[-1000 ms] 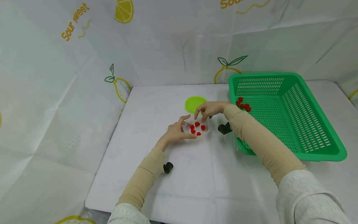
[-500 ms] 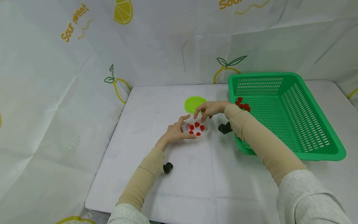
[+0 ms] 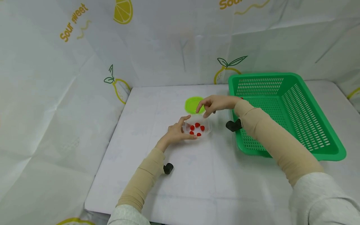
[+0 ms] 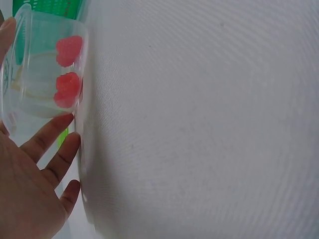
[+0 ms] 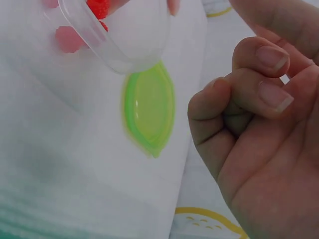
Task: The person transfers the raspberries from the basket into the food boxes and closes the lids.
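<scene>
A clear plastic container (image 3: 208, 130) with several raspberries (image 3: 197, 124) stands on the table. My left hand (image 3: 176, 132) holds it from the left, thumb at the near side and index finger at the far side. In the left wrist view, raspberries (image 4: 68, 50) show through the container's wall, and other fingertips rest by its base. Above the container's far right edge hovers my right hand (image 3: 217, 104), thumb and index finger apart with nothing visible between them. Its other fingers are loosely curled in the right wrist view. Just behind the container lies a green lid (image 3: 192, 105).
To the right stands a large green basket (image 3: 233, 90); a bit of red shows inside beside my right wrist, which hides part of it. A lemon-print cloth (image 3: 157, 56) hangs behind the white table (image 3: 157, 103). Each forearm carries a black camera mount (image 3: 168, 168).
My right hand has risen out of the container and shifted right and back, covering most of the raspberries in the basket. One raspberry in the container moved slightly. The left hand stays in place.
</scene>
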Tool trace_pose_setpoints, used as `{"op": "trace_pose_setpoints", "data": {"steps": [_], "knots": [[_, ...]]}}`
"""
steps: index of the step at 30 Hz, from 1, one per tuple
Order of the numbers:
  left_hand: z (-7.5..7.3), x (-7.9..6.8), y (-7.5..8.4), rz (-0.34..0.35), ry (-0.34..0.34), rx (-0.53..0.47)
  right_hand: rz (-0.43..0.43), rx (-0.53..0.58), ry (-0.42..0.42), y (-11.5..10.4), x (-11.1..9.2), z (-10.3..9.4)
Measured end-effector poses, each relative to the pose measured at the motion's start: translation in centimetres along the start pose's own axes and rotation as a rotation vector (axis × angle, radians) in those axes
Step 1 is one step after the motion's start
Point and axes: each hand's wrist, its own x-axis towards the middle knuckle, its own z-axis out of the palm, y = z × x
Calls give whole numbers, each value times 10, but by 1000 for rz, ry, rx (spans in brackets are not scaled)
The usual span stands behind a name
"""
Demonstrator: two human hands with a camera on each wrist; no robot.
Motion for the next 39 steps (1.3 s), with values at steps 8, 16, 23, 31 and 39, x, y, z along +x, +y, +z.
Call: {"op": "trace_pose_setpoints", "data": {"steps": [8,16,23,31,39], "knots": [[1,2,0,-32,-1,-11,-19,50,133,3,-28,-15],[1,1,0,-30,-1,-16,-20,143,286,24,-57,-30],[1,1,0,-24,-3,-18,-67,260,387,57,-78,-37],[1,1,-1,-22,1,-6,7,302,491,96,-96,-35],[2,2,-1,-19,2,3,110,287,523,123,-106,-34]]}}
